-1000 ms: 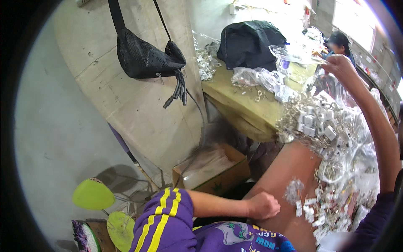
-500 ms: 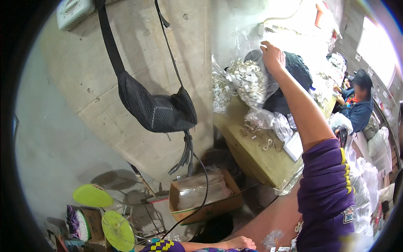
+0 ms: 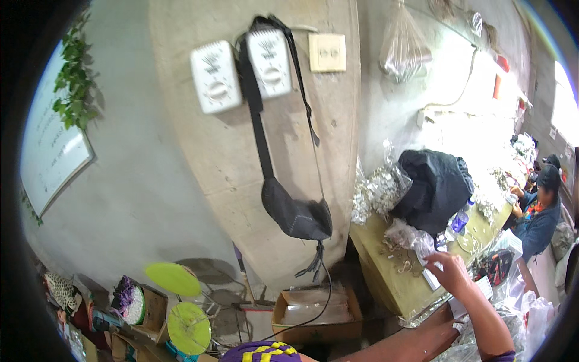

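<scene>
My right hand (image 3: 447,273) reaches in over the near right part of the table. Its fingers are apart and slightly bent, with nothing visible in them. Beside the fingertips are a crumpled clear plastic bag (image 3: 416,238) and a white card or pad (image 3: 432,277). Small loose pieces and cords (image 3: 401,259) lie just left of these. Farther back sits a dark jacket or cloth bundle (image 3: 431,190), against a clear bag of small white and metallic pieces (image 3: 383,190). Of my left arm only the purple and yellow sleeve (image 3: 262,352) shows at the lower edge; the hand is out of view.
A cardboard box (image 3: 316,314) with clear plastic sleeves stands on the floor left of the table (image 3: 386,274). A black pouch (image 3: 295,214) hangs on the wall, its cord dangling. A bottle (image 3: 459,222) stands on the table. A co-worker (image 3: 537,205) sits at the far right.
My right hand has drawn back from beside the bag of pieces to the table's near side. My left hand has left the view. The view has shifted up and left.
</scene>
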Motion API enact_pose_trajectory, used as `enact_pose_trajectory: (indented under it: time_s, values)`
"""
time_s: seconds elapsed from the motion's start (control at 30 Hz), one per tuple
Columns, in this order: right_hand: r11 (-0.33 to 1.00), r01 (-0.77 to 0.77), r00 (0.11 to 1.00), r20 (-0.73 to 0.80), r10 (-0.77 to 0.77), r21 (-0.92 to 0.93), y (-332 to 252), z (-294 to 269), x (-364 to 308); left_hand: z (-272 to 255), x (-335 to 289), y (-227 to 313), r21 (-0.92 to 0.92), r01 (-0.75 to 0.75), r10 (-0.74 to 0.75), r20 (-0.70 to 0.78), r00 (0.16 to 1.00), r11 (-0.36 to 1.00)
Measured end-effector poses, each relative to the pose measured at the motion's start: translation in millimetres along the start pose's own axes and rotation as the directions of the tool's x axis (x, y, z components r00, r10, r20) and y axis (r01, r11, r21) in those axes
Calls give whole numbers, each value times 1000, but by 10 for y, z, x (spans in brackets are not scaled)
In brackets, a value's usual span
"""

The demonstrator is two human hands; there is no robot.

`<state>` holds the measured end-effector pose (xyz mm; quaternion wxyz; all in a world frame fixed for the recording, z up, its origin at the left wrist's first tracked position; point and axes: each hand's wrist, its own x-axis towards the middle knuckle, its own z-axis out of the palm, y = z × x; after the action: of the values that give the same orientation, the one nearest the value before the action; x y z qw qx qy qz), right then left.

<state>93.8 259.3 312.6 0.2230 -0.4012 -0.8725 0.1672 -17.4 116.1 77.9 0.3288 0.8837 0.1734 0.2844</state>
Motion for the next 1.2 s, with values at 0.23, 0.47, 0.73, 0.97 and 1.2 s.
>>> enact_pose_trajectory:
  time_s: [0.23,0.47,0.73,0.97,1.2]
  values:
    - [982,148,989,18,-147,-119,-600,-590,-271,-678,273,693,139,-57,89,-234,968,989]
    - [987,145,989,2,-145,-65,-1011,-1007,-414,-4113,218,1570,694,532,622,-701,349,484]
    - [985,151,988,41,-148,-83,-969,-1111,-847,-6176,157,2419,137,975,312,-931,187,-175]
    - [989,80,994,84,-70,-123,-841,-1114,-1041,-6568,50,2419,145,977,138,-976,167,-159]
    - [987,114,983,130,-129,114,-720,-435,-1547,-7133,-361,2169,425,875,150,-873,464,-232]
